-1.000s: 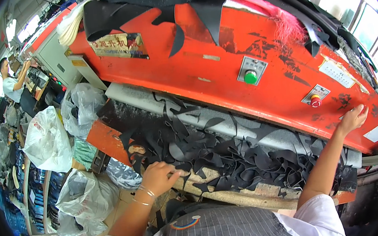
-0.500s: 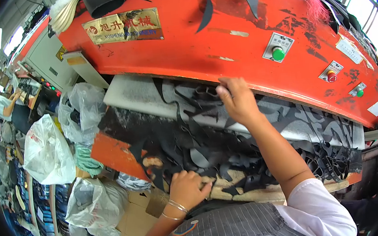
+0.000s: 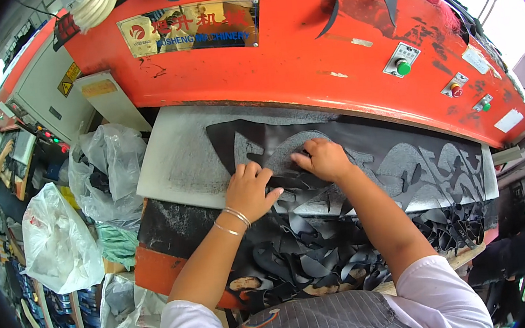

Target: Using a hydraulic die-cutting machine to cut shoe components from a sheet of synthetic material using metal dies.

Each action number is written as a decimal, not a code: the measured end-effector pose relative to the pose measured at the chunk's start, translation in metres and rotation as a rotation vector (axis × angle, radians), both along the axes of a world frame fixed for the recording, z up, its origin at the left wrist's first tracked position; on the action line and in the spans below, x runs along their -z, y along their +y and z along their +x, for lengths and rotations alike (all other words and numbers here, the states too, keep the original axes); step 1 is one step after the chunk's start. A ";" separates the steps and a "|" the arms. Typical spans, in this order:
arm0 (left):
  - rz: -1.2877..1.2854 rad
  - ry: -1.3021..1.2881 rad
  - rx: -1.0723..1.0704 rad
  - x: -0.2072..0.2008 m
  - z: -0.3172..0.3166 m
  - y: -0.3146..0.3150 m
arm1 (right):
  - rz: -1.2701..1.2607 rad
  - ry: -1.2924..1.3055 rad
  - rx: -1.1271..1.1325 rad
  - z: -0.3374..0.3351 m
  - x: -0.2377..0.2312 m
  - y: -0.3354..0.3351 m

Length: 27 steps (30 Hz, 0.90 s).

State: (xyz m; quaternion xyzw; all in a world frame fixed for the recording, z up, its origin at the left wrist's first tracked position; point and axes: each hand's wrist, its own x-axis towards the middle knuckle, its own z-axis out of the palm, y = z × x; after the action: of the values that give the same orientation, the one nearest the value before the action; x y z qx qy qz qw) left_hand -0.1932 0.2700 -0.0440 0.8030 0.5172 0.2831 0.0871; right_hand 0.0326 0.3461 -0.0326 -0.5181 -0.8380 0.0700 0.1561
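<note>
Black cut sheet (image 3: 377, 132) on the white board (image 3: 175, 154): my left hand (image 3: 249, 192) and right hand (image 3: 326, 160) curl over its left part; I cannot tell whether they grip; uneven pulling could tear its narrowest parts.

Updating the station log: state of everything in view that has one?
white board: scuffed, partly covered
black sheet: cut through, on white board
left hand: fingers bent, at black sheet, grip unclear
right hand: fingers curled, at black sheet, grip unclear
black scraps: loose, heaped
white bag: bulging
left green button: pressed or not, unclear
red button: likewise unclear
</note>
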 end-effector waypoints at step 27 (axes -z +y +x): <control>0.118 -0.201 -0.459 0.044 -0.033 -0.013 | -0.149 0.030 -0.715 -0.151 0.006 0.065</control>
State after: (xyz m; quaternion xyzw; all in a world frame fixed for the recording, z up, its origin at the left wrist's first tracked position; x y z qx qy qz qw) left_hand -0.2257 0.2570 -0.0884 0.6363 0.6571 0.4034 0.0243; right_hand -0.1186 0.4114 -0.0386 -0.2011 -0.9565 0.1886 0.0958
